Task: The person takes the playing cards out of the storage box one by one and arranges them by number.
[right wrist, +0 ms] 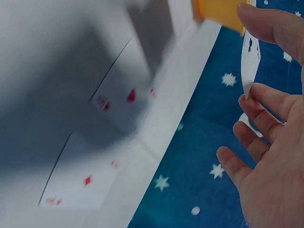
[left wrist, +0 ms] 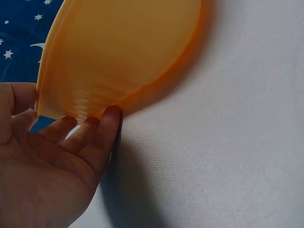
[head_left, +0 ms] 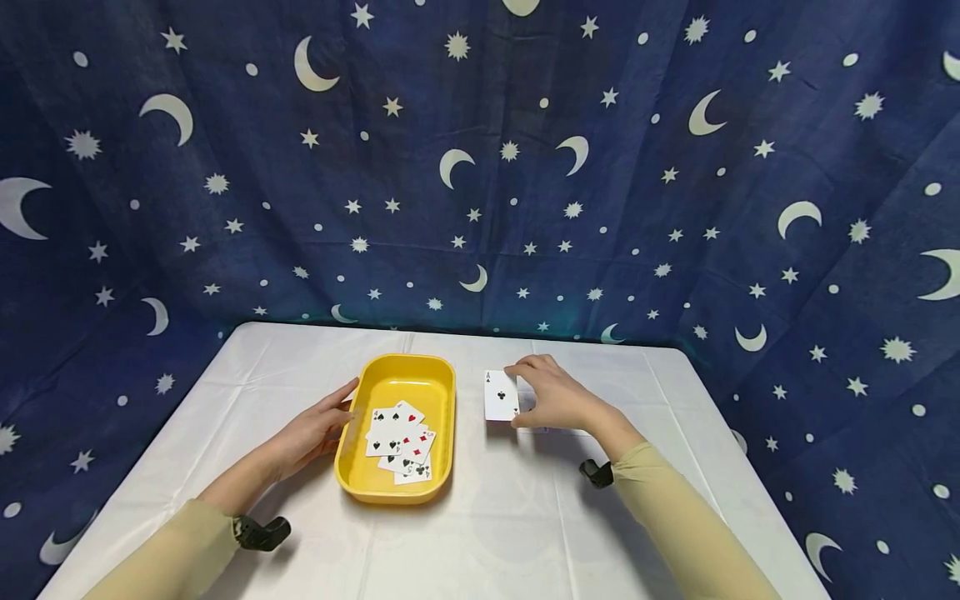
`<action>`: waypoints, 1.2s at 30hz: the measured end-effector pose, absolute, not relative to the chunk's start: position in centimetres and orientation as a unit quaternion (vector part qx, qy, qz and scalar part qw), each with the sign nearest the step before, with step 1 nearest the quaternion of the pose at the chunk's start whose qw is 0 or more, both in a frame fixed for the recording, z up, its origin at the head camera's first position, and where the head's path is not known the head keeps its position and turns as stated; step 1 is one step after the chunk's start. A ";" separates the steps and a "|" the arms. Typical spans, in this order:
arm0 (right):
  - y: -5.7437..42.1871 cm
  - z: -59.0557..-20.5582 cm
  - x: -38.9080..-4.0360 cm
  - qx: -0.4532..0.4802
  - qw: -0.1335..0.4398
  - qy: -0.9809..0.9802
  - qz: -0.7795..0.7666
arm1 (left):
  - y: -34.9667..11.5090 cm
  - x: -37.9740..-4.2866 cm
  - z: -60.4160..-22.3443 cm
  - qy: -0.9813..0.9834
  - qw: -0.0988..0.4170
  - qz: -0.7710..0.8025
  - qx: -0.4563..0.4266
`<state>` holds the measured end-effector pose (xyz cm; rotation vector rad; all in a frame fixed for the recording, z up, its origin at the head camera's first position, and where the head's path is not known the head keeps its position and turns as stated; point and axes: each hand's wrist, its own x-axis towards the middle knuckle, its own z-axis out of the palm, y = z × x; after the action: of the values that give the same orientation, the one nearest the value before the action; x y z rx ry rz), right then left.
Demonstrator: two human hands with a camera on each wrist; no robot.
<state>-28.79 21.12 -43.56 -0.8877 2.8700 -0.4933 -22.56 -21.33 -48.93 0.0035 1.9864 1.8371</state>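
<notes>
In the head view my left hand [head_left: 309, 437] holds the left side of a yellow plastic tray [head_left: 442, 467], thumb at the rim and fingers against the outer wall. The left wrist view shows those fingertips [left wrist: 111, 116] touching the tray's outside [left wrist: 128, 42]. Inside the tray several face-up playing cards overlap, a four of spades [head_left: 384, 440] among them. To the right of the tray, my right hand [head_left: 558, 396] pinches an ace of clubs [head_left: 501, 398] by its edge, between thumb and fingertips. In the right wrist view that card [right wrist: 250, 61] is seen nearly edge-on, above the table.
Two red-suited cards lie face up under my right hand, a diamond card [right wrist: 85, 183] and a heart card [right wrist: 123, 102]. A white cloth covers the table [head_left: 480, 533]. Behind and around it hangs a dark blue curtain [head_left: 480, 125] with moons and stars.
</notes>
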 end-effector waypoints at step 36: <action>35.6 -46.6 -27.9 -0.176 0.080 0.963 -0.188 | -21.1 -22.4 -49.1 0.724 0.211 0.657 0.004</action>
<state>-27.92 35.63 -46.61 -0.5275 2.8808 -0.5632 -22.38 -21.08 -49.06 0.0099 2.0133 1.8251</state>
